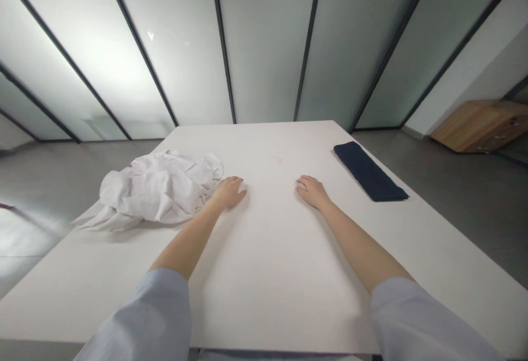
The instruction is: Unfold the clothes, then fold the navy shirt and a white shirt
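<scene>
My left hand [229, 193] rests palm down on the white table [264, 273], its fingers loosely together and holding nothing. Just left of it lies a crumpled white cloth garment [154, 190] in a loose heap, close to or lightly touching the hand. My right hand [311, 192] also lies flat and empty on the tabletop. To its right is a folded dark navy cloth [369, 172], a long narrow strip lying apart from the hand.
Light blue sleeves [150, 317] cover both forearms. Beyond the table are a grey floor [466, 185], frosted glass panels with dark frames [268, 42], and a low wooden cabinet [480, 125] at the far right.
</scene>
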### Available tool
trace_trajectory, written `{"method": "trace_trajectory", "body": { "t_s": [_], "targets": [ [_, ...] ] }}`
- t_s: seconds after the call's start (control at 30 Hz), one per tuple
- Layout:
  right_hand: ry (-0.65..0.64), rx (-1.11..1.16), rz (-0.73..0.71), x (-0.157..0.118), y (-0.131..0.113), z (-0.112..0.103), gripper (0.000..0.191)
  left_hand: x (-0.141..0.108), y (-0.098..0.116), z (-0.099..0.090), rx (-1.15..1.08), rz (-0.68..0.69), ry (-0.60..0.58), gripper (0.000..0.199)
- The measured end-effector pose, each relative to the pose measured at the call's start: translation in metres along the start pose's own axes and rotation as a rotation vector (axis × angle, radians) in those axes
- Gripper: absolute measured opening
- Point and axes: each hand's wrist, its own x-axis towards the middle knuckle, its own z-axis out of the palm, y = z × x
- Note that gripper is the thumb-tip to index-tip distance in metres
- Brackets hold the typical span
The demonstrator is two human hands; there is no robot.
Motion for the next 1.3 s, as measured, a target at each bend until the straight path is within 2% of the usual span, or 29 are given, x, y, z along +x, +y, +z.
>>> {"method": "trace_trajectory", "body": {
  "t_s": [0.1,0.2,0.23,0.3,0.37,0.43,0.53,0.6,0.7,0.77,0.83,0.9,0.97,1.0,1.03,1.07,1.13,1.17,1.2,1.23,1.3],
  "targets": [
    [0.006,0.011,0.001,0.001,0.002,0.003,0.036,-0.021,-0.030,-0.031,-0.004,-0.106,0.239,0.040],
    [0.005,0.025,-0.009,0.001,0.004,0.005,0.035,-0.046,-0.066,-0.061,0.028,-0.416,0.515,0.042],
    [0.004,0.027,-0.013,0.001,0.004,0.005,0.035,-0.053,-0.078,-0.068,0.045,-0.538,0.569,0.046],
    [0.001,0.028,-0.017,0.002,0.004,0.005,0.035,-0.067,-0.099,-0.073,0.043,-0.735,0.523,0.057],
    [-0.001,0.021,-0.017,0.002,0.004,0.004,0.036,-0.077,-0.115,-0.068,0.015,-0.817,0.414,0.057],
    [0.000,0.013,-0.017,0.002,0.004,0.004,0.036,-0.084,-0.125,-0.059,0.017,-0.810,0.402,0.045],
    [0.003,0.019,-0.032,0.002,0.004,0.004,0.037,-0.087,-0.135,-0.052,0.007,-0.760,0.517,0.028],
    [0.004,0.028,-0.043,0.003,0.004,0.005,0.037,-0.086,-0.142,-0.057,-0.077,-0.790,0.616,0.021],
    [0.004,0.035,-0.043,0.004,0.005,0.007,0.037,-0.075,-0.148,-0.077,-0.240,-0.914,0.879,0.015],
    [0.009,0.034,-0.035,0.005,0.006,0.008,0.036,-0.060,-0.142,-0.096,-0.336,-0.911,1.057,0.015],
    [0.019,0.038,-0.024,0.006,0.008,0.009,0.034,-0.037,-0.126,-0.113,-0.410,-0.804,1.166,0.015],
    [0.027,0.061,-0.022,0.006,0.008,0.009,0.033,-0.008,-0.099,-0.124,-0.489,-0.640,1.213,0.017],
    [0.036,0.120,-0.023,0.006,0.009,0.008,0.032,0.021,-0.061,-0.126,-0.574,-0.447,1.158,0.022],
    [0.045,0.167,-0.015,0.006,0.009,0.008,0.033,0.033,-0.039,-0.122,-0.597,-0.336,1.067,0.024],
    [0.062,0.226,0.002,0.006,0.009,0.007,0.034,0.042,-0.017,-0.115,-0.607,-0.225,0.927,0.027],
    [0.089,0.291,0.030,0.005,0.009,0.006,0.036,0.047,0.005,-0.104,-0.583,-0.081,0.734,0.029],
    [0.171,0.415,0.110,0.005,0.010,0.003,0.040,0.048,0.046,-0.075,-0.477,0.227,0.276,0.030],
    [0.224,0.465,0.151,0.004,0.011,0.001,0.042,0.044,0.062,-0.057,-0.410,0.351,0.099,0.030],
    [0.280,0.502,0.186,0.004,0.012,-0.001,0.044,0.039,0.076,-0.039,-0.346,0.426,-0.010,0.031],
    [0.330,0.526,0.211,0.003,0.014,-0.002,0.045,0.032,0.086,-0.021,-0.294,0.428,-0.038,0.034],
    [0.401,0.546,0.234,0.003,0.015,-0.005,0.045,0.019,0.098,0.010,-0.206,0.358,-0.022,0.042]
  ]
}}
